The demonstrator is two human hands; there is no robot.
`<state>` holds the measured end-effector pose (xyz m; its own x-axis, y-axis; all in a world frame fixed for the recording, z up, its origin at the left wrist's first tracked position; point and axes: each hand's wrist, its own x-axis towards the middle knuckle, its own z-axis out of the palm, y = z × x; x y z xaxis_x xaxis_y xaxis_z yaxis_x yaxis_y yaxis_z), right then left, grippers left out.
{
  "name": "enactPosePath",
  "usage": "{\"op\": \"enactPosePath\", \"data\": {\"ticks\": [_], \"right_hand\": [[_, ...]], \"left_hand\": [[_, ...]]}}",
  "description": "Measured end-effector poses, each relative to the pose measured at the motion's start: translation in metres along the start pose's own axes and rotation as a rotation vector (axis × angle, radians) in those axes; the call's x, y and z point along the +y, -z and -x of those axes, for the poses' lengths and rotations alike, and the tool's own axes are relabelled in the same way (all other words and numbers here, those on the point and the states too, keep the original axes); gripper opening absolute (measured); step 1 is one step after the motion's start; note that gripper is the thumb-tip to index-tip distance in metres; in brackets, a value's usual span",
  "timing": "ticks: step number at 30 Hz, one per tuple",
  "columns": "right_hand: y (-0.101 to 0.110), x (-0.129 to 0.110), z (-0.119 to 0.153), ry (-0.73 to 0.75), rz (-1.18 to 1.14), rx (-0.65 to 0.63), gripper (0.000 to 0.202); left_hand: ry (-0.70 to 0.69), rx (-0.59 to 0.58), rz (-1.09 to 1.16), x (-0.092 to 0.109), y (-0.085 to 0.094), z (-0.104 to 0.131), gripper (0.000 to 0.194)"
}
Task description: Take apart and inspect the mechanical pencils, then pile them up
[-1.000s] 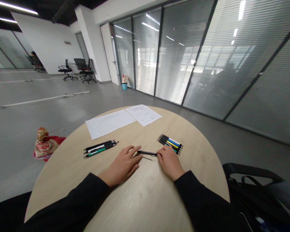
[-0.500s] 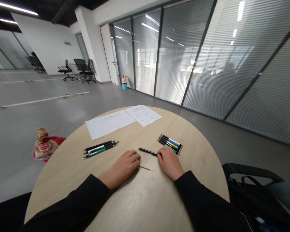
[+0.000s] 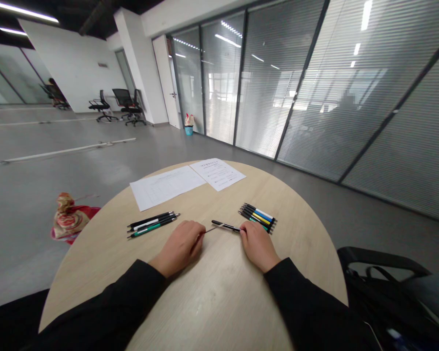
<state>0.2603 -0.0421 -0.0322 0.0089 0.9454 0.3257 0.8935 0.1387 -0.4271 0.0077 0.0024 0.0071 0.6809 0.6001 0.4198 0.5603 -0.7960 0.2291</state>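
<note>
My right hand [image 3: 258, 243] is closed on one end of a black pen barrel [image 3: 225, 226], which points left over the table. My left hand [image 3: 181, 246] pinches a thin dark refill [image 3: 212, 229], whose light tip lies near the open-looking left end of the barrel; whether they touch I cannot tell. Just beyond my right hand lies a row of several pens with white, blue, yellow and green parts [image 3: 258, 216]. Left of my left hand, a few black, white and green pens [image 3: 153, 224] rest side by side.
Two printed sheets, a left one [image 3: 168, 186] and a right one [image 3: 218, 174], lie at the far side of the round wooden table [image 3: 219, 302]. A patterned bag [image 3: 71, 218] sits at the left on the floor. A black chair [image 3: 384, 263] stands at the right.
My left hand has moved slightly left and away from me, and the refill has swung up from the tabletop area toward the barrel's left end. My right hand has barely shifted right.
</note>
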Motion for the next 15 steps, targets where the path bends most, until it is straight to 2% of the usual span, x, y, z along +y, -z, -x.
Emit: {"op": "enactPosePath", "data": {"ticks": [3,7,15], "right_hand": [[0.001,-0.001,-0.001,-0.037,-0.022,0.001,0.014],[0.004,-0.003,-0.001,-0.082,-0.045,0.027,0.014],[0.007,-0.006,-0.002,-0.065,-0.085,0.057,0.015]], "left_hand": [[0.103,0.08,-0.068,-0.014,0.001,0.001,0.021],[0.186,0.071,-0.137,-0.028,0.0,0.0,0.021],[0.239,0.039,-0.173,-0.03,-0.002,-0.001,0.019]]}}
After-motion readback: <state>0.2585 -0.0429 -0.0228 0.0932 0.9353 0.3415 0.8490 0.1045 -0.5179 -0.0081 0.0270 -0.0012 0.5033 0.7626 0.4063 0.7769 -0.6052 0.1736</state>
